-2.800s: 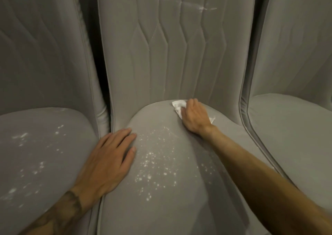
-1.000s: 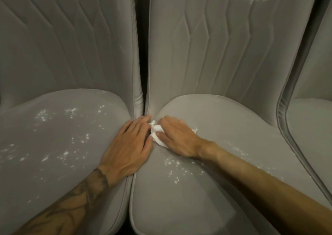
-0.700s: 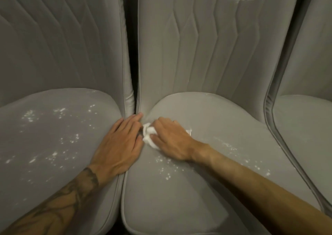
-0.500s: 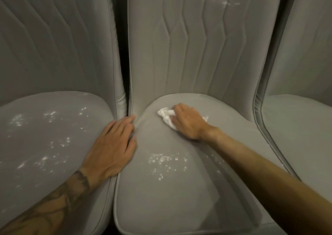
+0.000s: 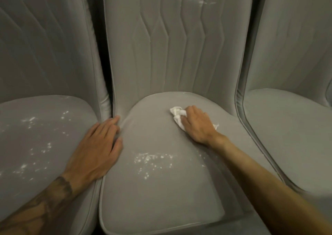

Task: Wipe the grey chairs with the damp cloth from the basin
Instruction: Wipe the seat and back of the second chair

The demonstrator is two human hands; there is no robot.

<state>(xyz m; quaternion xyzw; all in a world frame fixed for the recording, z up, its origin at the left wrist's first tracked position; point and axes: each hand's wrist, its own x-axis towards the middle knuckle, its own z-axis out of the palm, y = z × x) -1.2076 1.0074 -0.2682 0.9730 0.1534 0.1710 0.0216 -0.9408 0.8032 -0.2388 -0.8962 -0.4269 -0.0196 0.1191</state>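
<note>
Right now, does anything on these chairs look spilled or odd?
Yes. White specks dot the middle seat and the left seat, and a white smear marks the middle backrest. The right hand presses the cloth beyond the specks.

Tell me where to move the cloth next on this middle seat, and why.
Probably drag the cloth toward you and a little left, onto the white specks near the middle of the seat. The right hand has it pressed near the back of the seat, where the fabric looks clean, while that speckled patch remains.
</note>
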